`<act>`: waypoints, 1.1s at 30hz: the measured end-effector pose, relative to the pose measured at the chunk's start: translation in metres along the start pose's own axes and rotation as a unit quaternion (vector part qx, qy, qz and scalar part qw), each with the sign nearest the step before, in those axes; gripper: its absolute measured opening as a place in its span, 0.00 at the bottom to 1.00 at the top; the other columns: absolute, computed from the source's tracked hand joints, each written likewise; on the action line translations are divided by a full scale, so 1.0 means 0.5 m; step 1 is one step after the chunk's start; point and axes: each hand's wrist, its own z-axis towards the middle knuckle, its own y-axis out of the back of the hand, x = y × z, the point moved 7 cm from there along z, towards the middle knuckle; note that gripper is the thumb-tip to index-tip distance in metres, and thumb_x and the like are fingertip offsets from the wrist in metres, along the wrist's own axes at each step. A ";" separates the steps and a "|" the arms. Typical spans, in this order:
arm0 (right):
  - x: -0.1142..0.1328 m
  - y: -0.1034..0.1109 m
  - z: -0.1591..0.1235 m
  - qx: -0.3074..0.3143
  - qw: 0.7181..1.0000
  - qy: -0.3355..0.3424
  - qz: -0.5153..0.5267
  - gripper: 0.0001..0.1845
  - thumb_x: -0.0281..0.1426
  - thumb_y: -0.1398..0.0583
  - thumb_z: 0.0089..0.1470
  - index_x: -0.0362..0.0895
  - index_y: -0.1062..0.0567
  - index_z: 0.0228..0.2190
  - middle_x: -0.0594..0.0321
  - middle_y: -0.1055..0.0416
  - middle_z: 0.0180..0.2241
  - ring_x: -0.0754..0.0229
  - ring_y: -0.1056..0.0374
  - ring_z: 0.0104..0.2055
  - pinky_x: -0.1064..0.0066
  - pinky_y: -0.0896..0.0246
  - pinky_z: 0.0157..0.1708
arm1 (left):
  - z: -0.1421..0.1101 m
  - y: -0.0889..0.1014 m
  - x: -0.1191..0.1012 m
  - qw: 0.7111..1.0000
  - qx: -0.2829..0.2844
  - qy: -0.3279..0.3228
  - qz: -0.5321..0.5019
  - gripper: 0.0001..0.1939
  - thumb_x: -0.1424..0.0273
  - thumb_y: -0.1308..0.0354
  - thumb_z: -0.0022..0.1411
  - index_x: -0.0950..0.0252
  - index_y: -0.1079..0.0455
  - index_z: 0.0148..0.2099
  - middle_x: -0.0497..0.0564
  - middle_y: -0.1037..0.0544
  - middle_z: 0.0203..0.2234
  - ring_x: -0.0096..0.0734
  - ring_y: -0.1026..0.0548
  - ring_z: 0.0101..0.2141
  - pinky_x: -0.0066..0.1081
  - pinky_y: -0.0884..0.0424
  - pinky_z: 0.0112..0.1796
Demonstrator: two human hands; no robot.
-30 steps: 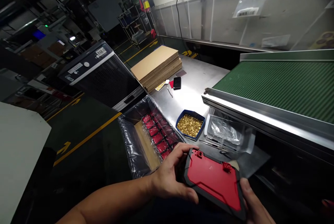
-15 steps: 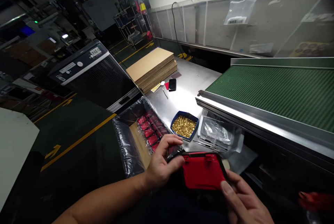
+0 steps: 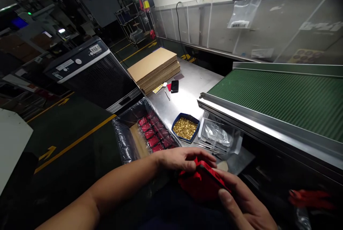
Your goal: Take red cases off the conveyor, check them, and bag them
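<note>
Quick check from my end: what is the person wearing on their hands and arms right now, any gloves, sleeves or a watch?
Nothing shows: the left hand and right hand are bare, without gloves or rings. The left forearm is uncovered to the frame's edge, with no sleeve, watch or band. The right wrist is out of view.

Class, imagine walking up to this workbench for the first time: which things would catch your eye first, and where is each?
Nearest the camera, the left hand and right hand hold a red and black plastic part between them. Just beyond, a blue tray of small brass pieces gleams on the steel table, beside a plastic-lined box packed with more red parts. The green conveyor belt fills the right side.
</note>
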 end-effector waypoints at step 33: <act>0.012 0.045 -0.009 -0.142 0.984 -0.027 0.099 0.22 0.40 0.36 0.56 0.47 0.28 0.50 0.56 0.29 0.50 0.56 0.28 0.49 0.73 0.30 0.46 | 0.015 -0.055 -0.048 0.914 -0.112 -0.276 0.277 0.55 0.42 0.27 0.50 0.60 0.44 0.70 0.61 0.38 0.53 0.51 0.38 0.53 0.45 0.38 0.58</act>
